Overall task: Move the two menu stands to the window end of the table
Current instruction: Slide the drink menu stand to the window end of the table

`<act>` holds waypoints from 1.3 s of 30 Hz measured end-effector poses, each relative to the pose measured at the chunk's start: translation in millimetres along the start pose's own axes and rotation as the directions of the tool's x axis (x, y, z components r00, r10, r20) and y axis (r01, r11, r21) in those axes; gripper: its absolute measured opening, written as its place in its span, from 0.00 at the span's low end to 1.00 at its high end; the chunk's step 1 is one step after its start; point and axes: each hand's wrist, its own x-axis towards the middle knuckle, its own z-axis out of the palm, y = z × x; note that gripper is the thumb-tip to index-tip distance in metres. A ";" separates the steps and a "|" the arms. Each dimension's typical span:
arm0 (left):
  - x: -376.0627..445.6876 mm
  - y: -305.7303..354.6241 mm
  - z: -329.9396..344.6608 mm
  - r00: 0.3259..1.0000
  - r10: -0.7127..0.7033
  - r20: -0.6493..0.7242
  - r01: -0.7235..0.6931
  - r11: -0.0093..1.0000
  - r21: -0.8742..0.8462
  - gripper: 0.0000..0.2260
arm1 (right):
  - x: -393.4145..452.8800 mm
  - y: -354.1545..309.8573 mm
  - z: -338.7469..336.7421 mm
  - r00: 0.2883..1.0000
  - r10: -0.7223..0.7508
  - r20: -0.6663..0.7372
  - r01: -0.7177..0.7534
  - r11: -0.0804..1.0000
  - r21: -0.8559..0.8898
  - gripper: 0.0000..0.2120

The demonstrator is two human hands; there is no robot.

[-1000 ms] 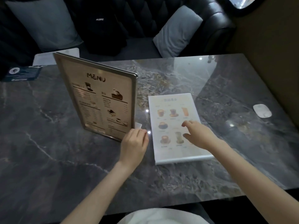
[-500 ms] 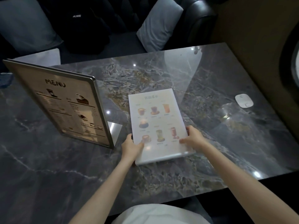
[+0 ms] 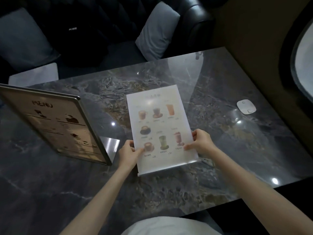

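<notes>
On the dark grey marble-patterned table [image 3: 220, 150], neither stand had reached the window end, so by the look of it the whole transfer remained to be done. The round window [image 3: 303, 53] showed at the right, and the tabletop toward it lay open apart from one item, giving ample room to set both stands down. The table's near edge ran close below the forearms, and its right-hand end met the wall.

The tall metal-framed brown menu stand [image 3: 55, 126] stood upright at the left, unheld, well apart from the window end.

The clear acrylic drinks menu stand with white sheet [image 3: 157, 126] sat mid-table, tilted up off the surface. The left hand [image 3: 129, 154] pinched its left edge, thumb on the face. The right hand [image 3: 200, 143] gripped its right edge likewise.

A small white rounded device [image 3: 246, 107] lay near the window end, a minor obstacle to placement.
</notes>
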 end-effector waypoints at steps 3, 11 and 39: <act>3.7 24.9 4.7 0.995 0.084 -0.060 -0.088 0.994 -0.057 0.12 | -1.4 -5.0 -22.8 0.998 -0.053 -0.046 0.054 0.998 0.030 0.20; 15.7 117.7 40.5 0.950 0.307 -0.063 -0.313 0.925 -0.217 0.18 | -7.1 4.5 -85.3 0.950 -0.166 -0.264 0.218 0.959 0.183 0.19; 18.2 320.0 358.1 0.716 0.543 0.438 -0.493 0.838 -0.232 0.21 | -11.0 198.7 -230.7 0.611 0.292 -0.736 0.201 0.842 0.501 0.07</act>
